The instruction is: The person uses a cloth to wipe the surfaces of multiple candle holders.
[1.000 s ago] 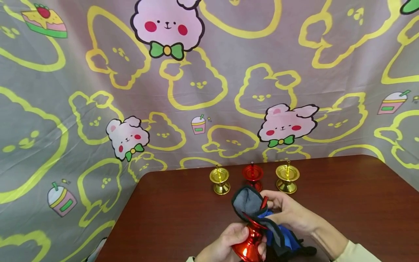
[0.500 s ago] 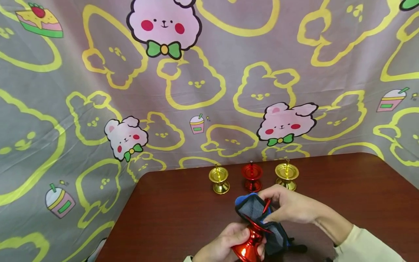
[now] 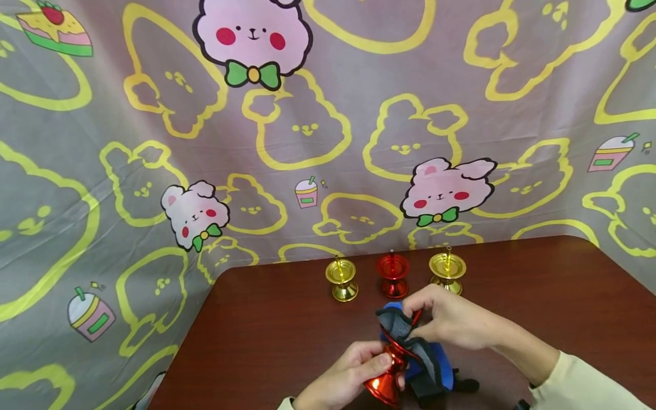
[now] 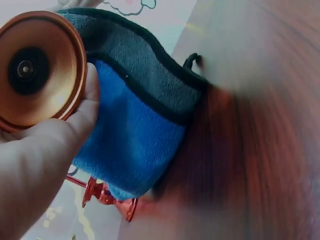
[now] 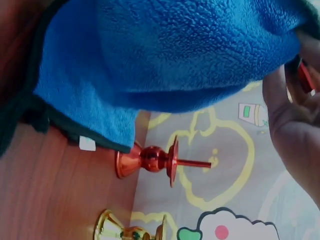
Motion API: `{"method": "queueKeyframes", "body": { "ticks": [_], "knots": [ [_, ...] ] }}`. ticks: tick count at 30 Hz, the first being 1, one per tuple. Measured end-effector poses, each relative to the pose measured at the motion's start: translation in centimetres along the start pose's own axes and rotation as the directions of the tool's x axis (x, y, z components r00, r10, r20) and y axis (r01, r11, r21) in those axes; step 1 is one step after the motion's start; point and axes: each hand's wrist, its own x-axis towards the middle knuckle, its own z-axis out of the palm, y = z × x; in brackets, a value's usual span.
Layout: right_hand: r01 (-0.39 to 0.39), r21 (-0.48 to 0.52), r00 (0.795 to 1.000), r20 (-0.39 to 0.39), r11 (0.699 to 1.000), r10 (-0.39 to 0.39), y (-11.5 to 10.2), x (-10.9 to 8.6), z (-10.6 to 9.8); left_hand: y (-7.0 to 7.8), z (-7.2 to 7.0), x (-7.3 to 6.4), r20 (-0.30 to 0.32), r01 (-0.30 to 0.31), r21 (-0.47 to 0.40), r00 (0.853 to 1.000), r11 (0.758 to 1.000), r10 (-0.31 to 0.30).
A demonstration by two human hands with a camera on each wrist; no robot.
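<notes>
My left hand (image 3: 345, 376) grips a shiny red metal candle holder (image 3: 384, 388) by its waist, tilted over the near part of the table. In the left wrist view its hollow underside (image 4: 57, 47) faces the camera. My right hand (image 3: 456, 322) pinches a blue and grey cloth (image 3: 443, 369) with dark edging against the holder's dish and spike. The cloth drapes over the dish and hangs down on the right; its blue plush side (image 5: 195, 50) fills much of the right wrist view. Part of the dish is hidden by cloth and fingers.
Three more candle holders stand in a row at the table's back: a gold one (image 3: 344, 279), a red one (image 3: 393, 280) and another gold one (image 3: 447, 267), partly behind my right hand. A patterned curtain (image 3: 287, 228) hangs behind the brown table (image 3: 266, 330).
My right hand has shifted the cloth about the dish and spike, bunching its upper corner lower. The left hand keeps its grip, with the holder slightly turned. The view has drifted a little.
</notes>
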Motion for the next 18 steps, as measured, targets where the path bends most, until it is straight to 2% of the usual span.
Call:
{"method": "queueKeyframes", "body": {
  "ticks": [3,6,8,12,15,18],
  "knots": [
    [-0.052,-0.01,0.998,-0.033,0.999,0.051,-0.4,0.1,0.2,0.3,-0.3,0.0,-0.028,0.011,0.091,1.0,0.996,-0.008],
    [-0.107,-0.05,0.992,-0.065,0.993,0.104,-1.0,0.2,0.2,0.6,-0.6,0.1,-0.051,0.001,0.209,0.999,0.978,0.01],
    [-0.145,-0.073,0.987,-0.079,0.987,0.139,-1.3,0.3,0.2,0.9,-0.7,0.1,-0.07,-0.001,0.295,0.997,0.955,0.023],
    [-0.205,-0.063,0.975,-0.096,0.977,0.198,-1.8,0.1,-0.3,1.3,-1.0,0.1,-0.099,-0.005,0.47,0.993,0.883,0.059],
    [-0.228,-0.059,0.968,-0.117,0.972,0.22,-2.0,-0.3,-0.8,1.4,-1.2,0.0,-0.118,0.01,0.511,0.991,0.859,0.059],
    [-0.24,-0.1,0.963,-0.152,0.966,0.223,-2.2,-0.8,-1.8,1.2,-1.5,-0.3,-0.134,0.037,0.497,0.99,0.867,0.034]
  ]
}}
